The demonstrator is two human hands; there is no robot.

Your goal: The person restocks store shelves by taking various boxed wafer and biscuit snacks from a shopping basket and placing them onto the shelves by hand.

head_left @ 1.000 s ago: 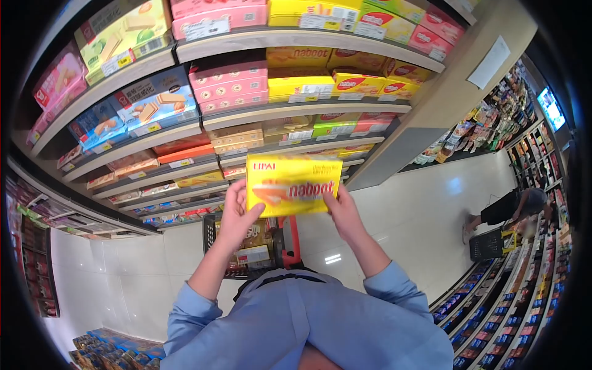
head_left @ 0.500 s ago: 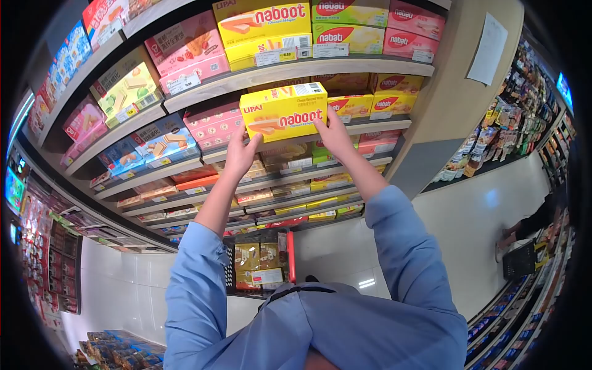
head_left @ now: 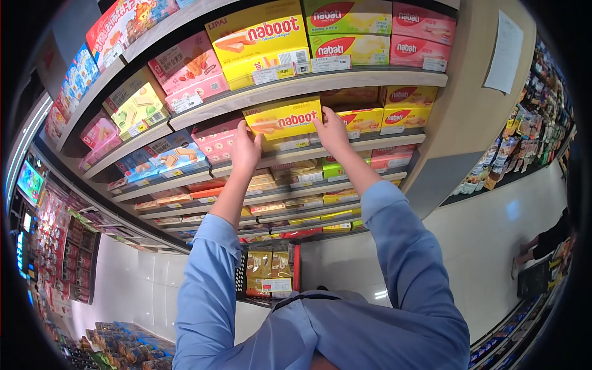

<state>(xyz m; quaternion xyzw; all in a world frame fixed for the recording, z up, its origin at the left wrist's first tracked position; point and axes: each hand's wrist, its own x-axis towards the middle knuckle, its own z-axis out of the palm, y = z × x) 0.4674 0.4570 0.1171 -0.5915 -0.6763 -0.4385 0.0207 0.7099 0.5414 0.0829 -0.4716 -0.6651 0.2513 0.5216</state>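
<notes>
Between my two hands is a yellow box of Naboot cheese wafers (head_left: 285,121), its printed front facing me, at the second shelf from the top. My left hand (head_left: 245,148) grips its left end and my right hand (head_left: 333,132) its right end. To the left of the box stand pink boxes (head_left: 214,142); to the right are yellow Nabati boxes (head_left: 364,121). Directly above, on the top shelf, sits a larger yellow Naboot box (head_left: 258,37) of the same brand. The back of the held box is out of sight.
A shelf edge with price tags (head_left: 370,78) runs just above my hands. Lower shelves hold more boxed snacks. On the floor by my feet stands a basket (head_left: 297,271) with gold packages (head_left: 259,265). To the right rises a pillar (head_left: 459,117); another person's legs (head_left: 542,240) show beyond.
The wafer box has moved forward and down from in front of the shelf edge to the second shelf, with both hands still on it. The view has shifted slightly.
</notes>
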